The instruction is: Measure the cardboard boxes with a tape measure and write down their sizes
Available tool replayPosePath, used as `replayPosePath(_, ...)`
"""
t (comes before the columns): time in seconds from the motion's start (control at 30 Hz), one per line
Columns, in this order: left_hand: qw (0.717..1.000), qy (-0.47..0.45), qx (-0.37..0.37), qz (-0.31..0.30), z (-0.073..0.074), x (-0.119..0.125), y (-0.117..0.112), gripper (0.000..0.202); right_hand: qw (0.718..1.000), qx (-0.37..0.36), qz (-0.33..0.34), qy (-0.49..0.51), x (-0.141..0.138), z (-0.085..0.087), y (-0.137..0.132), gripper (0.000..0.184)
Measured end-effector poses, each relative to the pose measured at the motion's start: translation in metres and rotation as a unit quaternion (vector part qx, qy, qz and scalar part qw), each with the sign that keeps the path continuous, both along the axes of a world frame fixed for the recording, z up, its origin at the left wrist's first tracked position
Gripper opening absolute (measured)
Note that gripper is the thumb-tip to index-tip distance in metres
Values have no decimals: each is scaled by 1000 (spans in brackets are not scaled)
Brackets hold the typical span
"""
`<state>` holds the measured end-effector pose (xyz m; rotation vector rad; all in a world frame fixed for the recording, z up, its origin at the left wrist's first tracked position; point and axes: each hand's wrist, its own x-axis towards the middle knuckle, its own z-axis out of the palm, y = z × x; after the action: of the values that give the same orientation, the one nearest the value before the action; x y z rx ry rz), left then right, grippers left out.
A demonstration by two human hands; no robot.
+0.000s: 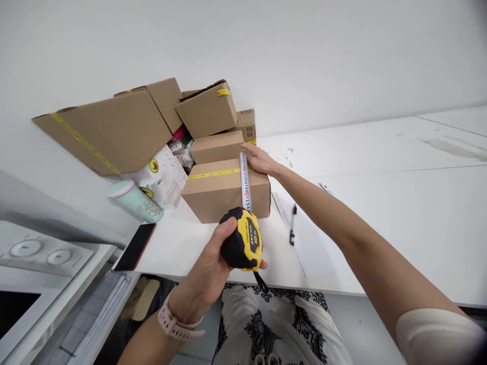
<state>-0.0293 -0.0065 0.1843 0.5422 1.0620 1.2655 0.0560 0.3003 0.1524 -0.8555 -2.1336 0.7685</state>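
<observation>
My left hand (pixel 216 253) is wrapped round a black and yellow tape measure (pixel 247 238) in front of the box, its black strap hanging below. The white blade (pixel 245 185) runs out of the case, away from me, over the top of a closed cardboard box (pixel 216 187) with yellow tape along it. At the blade's far end, by the box's back edge, my right hand (pixel 261 158) has its fingers together on the blade's tip. How the fingertips grip it is partly hidden.
More cardboard boxes (pixel 207 111) are stacked behind, against the wall. Left stand a mint tumbler (pixel 135 200) with a pink lid, a white carton (pixel 167 177) and a dark phone (pixel 136 247). A notebook (pixel 315 243) with a pen (pixel 292 225) lies to the right on the white table (pixel 399 218).
</observation>
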Motion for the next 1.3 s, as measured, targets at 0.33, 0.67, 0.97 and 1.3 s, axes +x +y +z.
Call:
replayPosePath(0.33,999,-2,-29,-35,0,2,-16,52,988,0,-78,-134,-6,15,-10,36)
replayPosePath(0.67,996,-33,-37,-69,-9,12,-27,55,992,26,-68,-107,-8,5,-3,27)
replayPosePath(0.97,996,-32,-40,-71,-15,9,-27,62,990,20,-77,-119,-9,7,-3,31)
replayPosePath(1.3,991,63,-2,-116,-17,3,-32,54,993,-10,-110,47,14,25,-7,36)
